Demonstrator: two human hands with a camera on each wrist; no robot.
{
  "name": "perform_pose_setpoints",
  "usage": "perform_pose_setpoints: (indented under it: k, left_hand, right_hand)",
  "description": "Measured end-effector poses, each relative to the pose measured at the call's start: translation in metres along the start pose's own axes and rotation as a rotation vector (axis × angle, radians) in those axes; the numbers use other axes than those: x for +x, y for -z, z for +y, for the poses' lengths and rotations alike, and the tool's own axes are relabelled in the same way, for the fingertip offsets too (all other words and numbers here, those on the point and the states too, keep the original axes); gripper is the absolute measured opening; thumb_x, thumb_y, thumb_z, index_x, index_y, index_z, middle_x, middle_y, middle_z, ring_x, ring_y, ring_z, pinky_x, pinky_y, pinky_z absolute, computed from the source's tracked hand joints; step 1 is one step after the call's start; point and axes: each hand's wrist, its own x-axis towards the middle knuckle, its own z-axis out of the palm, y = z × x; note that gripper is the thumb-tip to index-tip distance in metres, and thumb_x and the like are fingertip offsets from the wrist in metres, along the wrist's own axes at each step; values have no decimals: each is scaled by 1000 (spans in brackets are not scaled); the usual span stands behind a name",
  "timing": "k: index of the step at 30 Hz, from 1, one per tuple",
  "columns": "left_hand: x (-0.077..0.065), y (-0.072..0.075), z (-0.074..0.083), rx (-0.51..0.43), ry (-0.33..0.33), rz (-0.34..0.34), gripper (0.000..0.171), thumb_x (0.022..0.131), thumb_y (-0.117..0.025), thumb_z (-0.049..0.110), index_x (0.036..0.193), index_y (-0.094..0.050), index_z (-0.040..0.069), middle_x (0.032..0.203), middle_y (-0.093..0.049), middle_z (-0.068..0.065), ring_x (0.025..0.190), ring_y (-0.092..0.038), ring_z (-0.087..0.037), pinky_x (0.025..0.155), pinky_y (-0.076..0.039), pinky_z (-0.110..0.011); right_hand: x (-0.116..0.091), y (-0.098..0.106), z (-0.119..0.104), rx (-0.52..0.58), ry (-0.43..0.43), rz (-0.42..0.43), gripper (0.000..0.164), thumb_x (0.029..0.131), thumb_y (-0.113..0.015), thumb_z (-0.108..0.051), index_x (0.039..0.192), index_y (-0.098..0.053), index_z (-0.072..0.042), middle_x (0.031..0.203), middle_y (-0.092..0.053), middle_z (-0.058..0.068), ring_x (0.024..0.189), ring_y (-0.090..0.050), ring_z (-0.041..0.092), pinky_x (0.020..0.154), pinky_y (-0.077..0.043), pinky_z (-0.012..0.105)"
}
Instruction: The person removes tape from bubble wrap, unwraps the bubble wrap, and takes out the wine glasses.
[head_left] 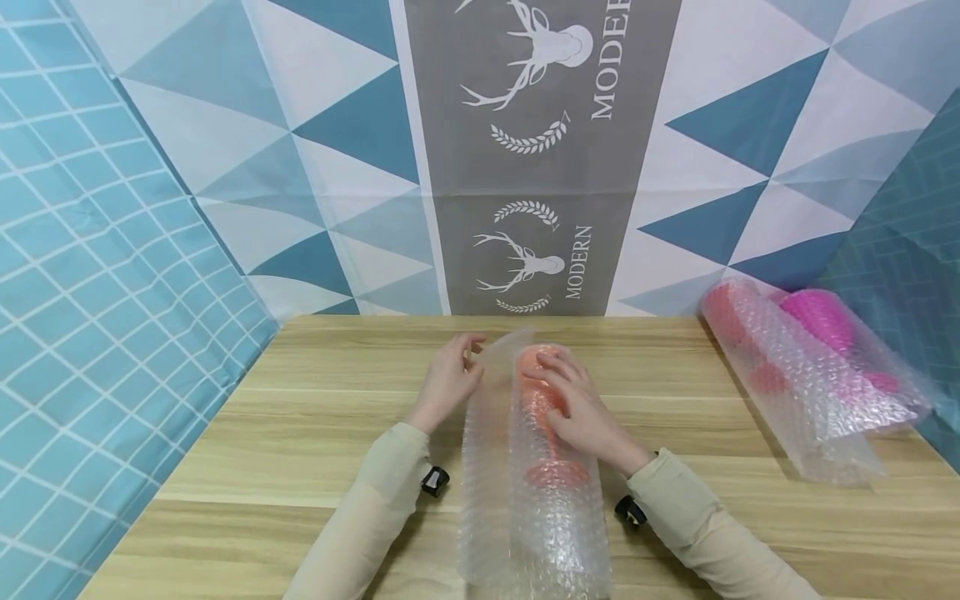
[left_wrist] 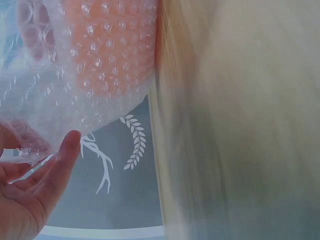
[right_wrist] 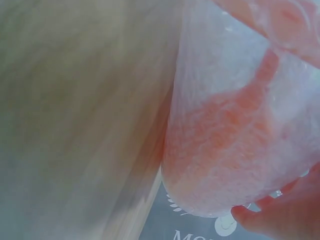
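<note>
An orange goblet point(head_left: 542, 400) lies on its side on the wooden table, rolled in clear bubble wrap point(head_left: 487, 500). Its bowl points to the back wall and its round foot is nearer to me. My right hand point(head_left: 573, 404) holds the wrapped bowl, fingers curved over the top. The right wrist view gives the goblet's bowl and stem point(right_wrist: 230, 125) through the plastic. At the loose flap on the left, my left hand point(head_left: 450, 379) pinches the far corner of the bubble wrap, also seen in the left wrist view as a crumpled wrap corner point(left_wrist: 35, 145) between the fingers.
Two more bubble-wrapped goblets, one red point(head_left: 731, 317) and one bright pink point(head_left: 825, 321), lie at the table's back right. A patterned cloth point(head_left: 517, 167) hangs behind the table point(head_left: 315, 433), with blue tiled-look cloth point(head_left: 90, 250) on the left.
</note>
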Motion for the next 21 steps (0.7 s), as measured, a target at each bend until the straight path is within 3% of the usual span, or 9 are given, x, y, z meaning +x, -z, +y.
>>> perform_pose_setpoints:
  k: [8, 13, 21]
  left_hand:
    - [-1, 2, -6, -20, 29, -30, 43, 73, -51, -7, 115, -57, 3, 95, -64, -16, 69, -62, -19, 56, -50, -22]
    - [-1, 6, -7, -57, 61, -33, 43, 74, -49, -8, 116, -56, 1, 97, -63, -17, 71, -62, -20, 54, -50, -21]
    - [-1, 8, -11, -40, 86, -36, 43, 75, -47, -7, 116, -56, 0, 99, -62, -16, 67, -61, -18, 53, -50, -20]
  right_hand:
    - [0, 2, 3, 18, -34, -10, 62, 70, -55, 3, 129, -48, -11, 143, -33, 13, 136, -13, 35, 105, -12, 62]
    - [2, 4, 3, 54, -64, -19, 68, 73, -51, 5, 137, -37, -12, 146, -28, 13, 137, -12, 35, 105, -8, 62]
    - [2, 5, 3, 71, -67, 22, 53, 88, -53, -13, 138, -36, -12, 145, -30, 12, 135, -20, 32, 106, -15, 59]
